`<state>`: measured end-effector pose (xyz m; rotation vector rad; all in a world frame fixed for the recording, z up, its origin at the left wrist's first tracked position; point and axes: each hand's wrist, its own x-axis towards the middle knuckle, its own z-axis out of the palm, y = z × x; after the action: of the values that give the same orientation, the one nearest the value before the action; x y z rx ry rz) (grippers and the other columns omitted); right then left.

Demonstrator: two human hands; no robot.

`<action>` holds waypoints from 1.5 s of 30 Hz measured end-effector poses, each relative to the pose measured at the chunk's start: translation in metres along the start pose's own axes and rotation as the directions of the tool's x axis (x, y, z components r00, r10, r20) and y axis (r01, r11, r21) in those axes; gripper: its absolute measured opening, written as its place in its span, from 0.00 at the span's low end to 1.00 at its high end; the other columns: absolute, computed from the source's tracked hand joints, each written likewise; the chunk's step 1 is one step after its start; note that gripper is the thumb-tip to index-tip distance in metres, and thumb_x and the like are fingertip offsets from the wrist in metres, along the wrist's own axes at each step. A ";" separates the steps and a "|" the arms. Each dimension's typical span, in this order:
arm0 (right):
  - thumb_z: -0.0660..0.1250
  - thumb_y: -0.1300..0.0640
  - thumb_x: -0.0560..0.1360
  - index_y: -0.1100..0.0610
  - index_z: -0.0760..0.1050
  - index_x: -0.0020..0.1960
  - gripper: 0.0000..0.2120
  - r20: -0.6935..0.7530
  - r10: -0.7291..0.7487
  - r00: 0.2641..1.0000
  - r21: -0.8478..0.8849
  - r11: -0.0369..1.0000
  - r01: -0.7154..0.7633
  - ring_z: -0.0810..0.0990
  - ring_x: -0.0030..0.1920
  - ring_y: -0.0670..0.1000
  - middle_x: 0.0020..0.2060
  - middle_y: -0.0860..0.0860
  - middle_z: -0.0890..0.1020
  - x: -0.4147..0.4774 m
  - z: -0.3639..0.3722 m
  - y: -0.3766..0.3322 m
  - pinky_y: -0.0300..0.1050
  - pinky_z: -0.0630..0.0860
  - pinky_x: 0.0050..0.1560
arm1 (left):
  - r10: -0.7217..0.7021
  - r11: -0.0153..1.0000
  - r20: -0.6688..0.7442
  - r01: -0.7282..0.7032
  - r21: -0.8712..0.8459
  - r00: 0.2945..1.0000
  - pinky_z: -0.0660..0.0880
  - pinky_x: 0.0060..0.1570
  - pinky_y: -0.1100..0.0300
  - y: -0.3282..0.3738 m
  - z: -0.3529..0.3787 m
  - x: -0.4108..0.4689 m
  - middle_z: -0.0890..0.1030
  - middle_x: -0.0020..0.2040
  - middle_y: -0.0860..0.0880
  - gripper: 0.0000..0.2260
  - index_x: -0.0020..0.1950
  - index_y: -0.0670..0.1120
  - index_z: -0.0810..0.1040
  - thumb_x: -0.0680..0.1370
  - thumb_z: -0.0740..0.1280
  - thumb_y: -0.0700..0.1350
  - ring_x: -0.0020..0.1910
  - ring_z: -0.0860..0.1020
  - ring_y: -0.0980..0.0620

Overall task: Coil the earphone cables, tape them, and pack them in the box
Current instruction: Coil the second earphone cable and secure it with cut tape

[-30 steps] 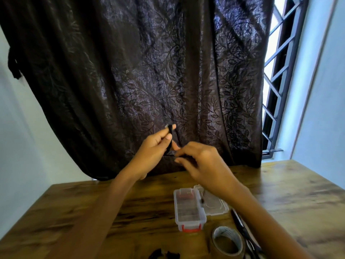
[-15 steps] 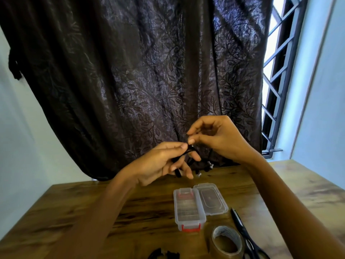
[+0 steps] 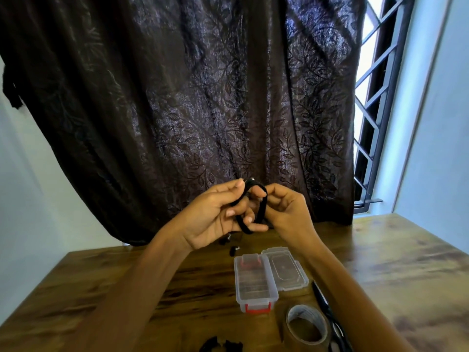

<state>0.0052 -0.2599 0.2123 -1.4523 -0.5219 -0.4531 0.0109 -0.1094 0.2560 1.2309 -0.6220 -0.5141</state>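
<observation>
Both hands are raised above the table in front of the dark curtain. My left hand holds a black earphone cable looped into a coil around its fingers. My right hand pinches the same coil at its top right side. The earbud ends dangle just below my left hand. On the table beneath stands a clear plastic box with red latches, its lid folded open to the right. A roll of brown tape lies near the front edge.
Black scissors lie to the right of the tape roll. More black earphone cable shows at the bottom edge. The wooden table meets a curtain behind and a barred window at the right.
My right hand came up from low by the box, then back down beside my left hand. The cable has gone from a short strand to a wound loop round my left fingers.
</observation>
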 end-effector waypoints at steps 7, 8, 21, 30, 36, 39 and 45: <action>0.55 0.65 0.74 0.65 0.76 0.51 0.13 0.157 0.291 0.944 0.369 0.869 -0.329 0.81 0.39 0.53 0.38 0.58 0.81 -0.005 0.002 -0.005 0.41 0.78 0.38 | 0.001 1.000 -0.086 -0.002 -0.014 0.996 0.79 0.33 0.57 -0.001 -0.001 -0.001 0.63 0.23 0.51 0.15 0.50 0.39 0.76 0.81 0.51 0.44 0.25 0.71 0.54; 0.56 0.62 0.73 0.65 0.77 0.51 0.13 0.159 0.304 0.939 0.399 0.850 -0.343 0.81 0.41 0.54 0.40 0.59 0.81 -0.005 0.001 -0.006 0.44 0.79 0.40 | 0.003 1.000 -0.093 -0.003 -0.006 0.996 0.78 0.32 0.59 0.000 -0.002 -0.001 0.63 0.23 0.51 0.15 0.50 0.39 0.76 0.81 0.51 0.44 0.24 0.71 0.54; 0.59 0.74 0.73 0.60 0.74 0.52 0.14 -0.020 0.258 0.966 0.272 0.931 -0.243 0.80 0.36 0.49 0.41 0.56 0.80 -0.003 0.001 -0.010 0.41 0.79 0.40 | -0.025 0.999 -0.157 0.031 0.036 0.987 0.80 0.42 0.48 -0.003 0.000 0.005 0.63 0.22 0.51 0.15 0.45 0.39 0.74 0.81 0.52 0.45 0.24 0.69 0.54; 0.59 0.79 0.71 0.59 0.72 0.52 0.18 0.028 0.198 0.980 0.244 0.949 -0.199 0.80 0.33 0.49 0.45 0.55 0.79 -0.003 -0.001 -0.017 0.40 0.79 0.35 | -0.006 0.997 -0.212 0.022 0.075 0.977 0.81 0.38 0.49 -0.004 0.003 0.008 0.63 0.22 0.52 0.14 0.45 0.39 0.72 0.81 0.53 0.46 0.23 0.70 0.56; 0.65 0.75 0.69 0.60 0.72 0.51 0.15 0.057 0.237 0.970 0.257 0.935 -0.244 0.80 0.32 0.49 0.43 0.54 0.80 -0.001 -0.004 -0.017 0.41 0.80 0.34 | -0.002 0.994 -0.192 0.022 0.104 0.981 0.81 0.38 0.49 -0.004 0.006 0.006 0.63 0.23 0.51 0.13 0.46 0.39 0.72 0.81 0.53 0.45 0.23 0.71 0.56; 0.70 0.67 0.64 0.61 0.73 0.49 0.15 0.057 0.258 0.964 0.261 0.929 -0.264 0.80 0.32 0.49 0.40 0.55 0.80 -0.002 -0.005 -0.016 0.40 0.79 0.32 | 0.003 0.989 -0.183 0.024 0.144 0.983 0.81 0.39 0.49 -0.005 0.007 0.006 0.63 0.24 0.51 0.14 0.47 0.39 0.72 0.81 0.53 0.46 0.26 0.72 0.54; 0.76 0.55 0.55 0.58 0.70 0.40 0.19 -0.089 0.146 0.985 0.144 0.981 -0.132 0.81 0.34 0.46 0.43 0.52 0.80 -0.004 -0.008 -0.012 0.38 0.78 0.34 | 0.022 0.997 -0.194 -0.007 0.080 0.981 0.81 0.39 0.49 -0.005 0.006 0.006 0.64 0.24 0.52 0.13 0.48 0.38 0.73 0.81 0.53 0.45 0.24 0.69 0.57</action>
<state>-0.0045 -0.2689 0.2189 -1.3165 -0.3627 -0.3684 0.0110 -0.1186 0.2533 1.3318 -0.4886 -0.3540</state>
